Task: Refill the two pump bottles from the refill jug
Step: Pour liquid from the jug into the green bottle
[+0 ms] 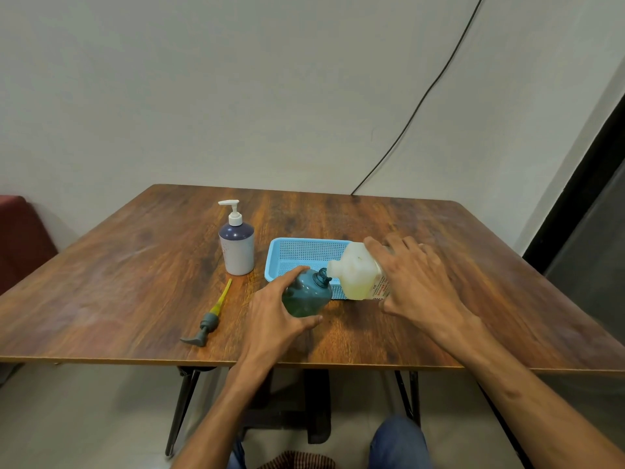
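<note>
My left hand (275,313) grips a teal pump bottle (309,292) with its pump removed, standing on the table. My right hand (412,282) holds the translucent refill jug (358,272) tilted, its spout at the teal bottle's open neck. Pale yellowish liquid lies in the jug. The teal bottle's grey pump head with its yellow tube (209,318) lies flat on the table to the left. A second pump bottle (236,242), white with a dark purple top and a white pump fitted, stands upright further back on the left.
A light blue perforated tray (297,253) sits just behind the teal bottle and jug. The wooden table (135,282) has its front edge close to me. A black cable hangs down the wall at the back right.
</note>
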`<action>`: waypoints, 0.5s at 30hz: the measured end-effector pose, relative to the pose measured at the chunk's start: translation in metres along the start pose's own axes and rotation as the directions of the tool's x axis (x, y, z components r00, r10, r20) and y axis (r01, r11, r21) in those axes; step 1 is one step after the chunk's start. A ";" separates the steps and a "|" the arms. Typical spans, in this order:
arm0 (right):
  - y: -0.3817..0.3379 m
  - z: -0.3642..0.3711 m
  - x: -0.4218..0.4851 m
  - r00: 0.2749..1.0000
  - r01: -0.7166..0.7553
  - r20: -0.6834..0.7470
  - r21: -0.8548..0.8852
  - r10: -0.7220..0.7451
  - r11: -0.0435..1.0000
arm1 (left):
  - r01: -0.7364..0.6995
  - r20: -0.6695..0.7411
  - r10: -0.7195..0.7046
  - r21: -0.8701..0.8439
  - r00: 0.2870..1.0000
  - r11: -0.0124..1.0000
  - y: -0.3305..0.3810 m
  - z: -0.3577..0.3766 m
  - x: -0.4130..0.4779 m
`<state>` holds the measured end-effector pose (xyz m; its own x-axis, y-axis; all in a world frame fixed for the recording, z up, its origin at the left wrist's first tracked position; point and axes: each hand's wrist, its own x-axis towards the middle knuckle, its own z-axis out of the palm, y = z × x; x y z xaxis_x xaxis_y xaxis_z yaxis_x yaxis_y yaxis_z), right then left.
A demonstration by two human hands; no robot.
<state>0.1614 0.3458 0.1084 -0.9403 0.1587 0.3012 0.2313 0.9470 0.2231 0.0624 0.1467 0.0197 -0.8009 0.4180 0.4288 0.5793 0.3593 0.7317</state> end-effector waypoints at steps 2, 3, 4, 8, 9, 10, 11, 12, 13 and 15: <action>0.000 0.000 0.000 1.000 0.001 0.001 -0.001 -0.001 1.000 | -0.002 -0.005 0.002 -0.004 1.000 1.000 0.001 0.000 -0.001; 0.000 0.000 0.000 1.000 0.003 0.001 -0.003 -0.003 1.000 | -0.002 -0.009 0.002 -0.005 1.000 1.000 0.001 0.000 -0.001; 0.000 0.000 0.000 1.000 0.003 0.001 -0.001 -0.003 1.000 | -0.001 -0.011 0.001 -0.005 1.000 1.000 0.001 0.000 -0.001; -0.001 0.000 -0.001 1.000 0.002 0.008 0.000 -0.002 1.000 | 0.012 -0.005 -0.012 -0.001 1.000 1.000 0.001 0.000 -0.002; -0.001 0.000 -0.001 1.000 0.000 0.011 -0.004 0.000 1.000 | 0.010 -0.003 -0.010 -0.001 1.000 1.000 0.001 0.000 -0.002; -0.001 -0.001 -0.001 1.000 -0.001 0.011 -0.005 0.001 1.000 | 0.008 -0.003 -0.008 -0.001 1.000 1.000 0.000 0.000 -0.002; -0.001 -0.001 -0.001 1.000 -0.002 0.010 -0.003 0.002 1.000 | 0.009 -0.004 -0.009 -0.002 1.000 1.000 0.000 0.000 -0.002; -0.001 -0.001 -0.001 1.000 -0.001 0.010 -0.002 0.001 1.000 | 0.009 -0.004 -0.009 -0.003 1.000 1.000 0.000 0.000 -0.002; -0.002 -0.002 -0.001 1.000 0.002 0.010 -0.004 -0.002 1.000 | 0.008 -0.004 -0.008 -0.005 1.000 1.000 -0.001 0.000 -0.002; -0.002 -0.002 -0.001 1.000 0.008 0.008 -0.004 -0.008 1.000 | 0.003 -0.004 -0.003 -0.012 1.000 1.000 -0.001 -0.001 -0.003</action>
<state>0.1624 0.3430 0.1097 -0.9439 0.1535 0.2924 0.2249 0.9471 0.2288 0.0635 0.1444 0.0181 -0.8033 0.4135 0.4286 0.5750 0.3508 0.7392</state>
